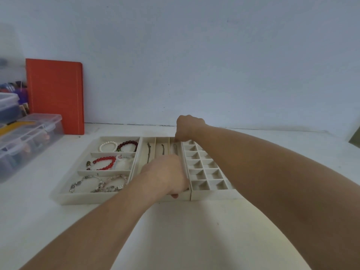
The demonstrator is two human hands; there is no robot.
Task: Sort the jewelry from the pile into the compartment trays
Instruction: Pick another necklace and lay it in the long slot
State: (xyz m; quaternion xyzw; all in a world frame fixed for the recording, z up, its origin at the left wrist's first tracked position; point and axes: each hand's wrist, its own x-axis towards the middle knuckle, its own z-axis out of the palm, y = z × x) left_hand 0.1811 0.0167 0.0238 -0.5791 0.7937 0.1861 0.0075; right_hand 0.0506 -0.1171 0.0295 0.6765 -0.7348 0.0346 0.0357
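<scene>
Three beige compartment trays stand side by side. The left tray (78, 199) holds bracelets: a pearl one (108, 146), a dark red one (127, 146), a red one (104, 163) and silver ones (87, 183). The middle tray (155, 145) has three long slots, each with a thin necklace. My right hand (188, 127) pinches the far end of the necklace (174, 148) in the rightmost slot. My left hand (165, 174) curls down over the near end of that slot, hiding the chain there. The right tray (214, 195) is a grid of small compartments with nothing visible in them.
A clear plastic organiser box (29, 137) sits at the left, with another lidded box (7, 106) behind it. An orange board (55, 94) leans against the pale wall. White tabletop stretches in front of the trays and to the right.
</scene>
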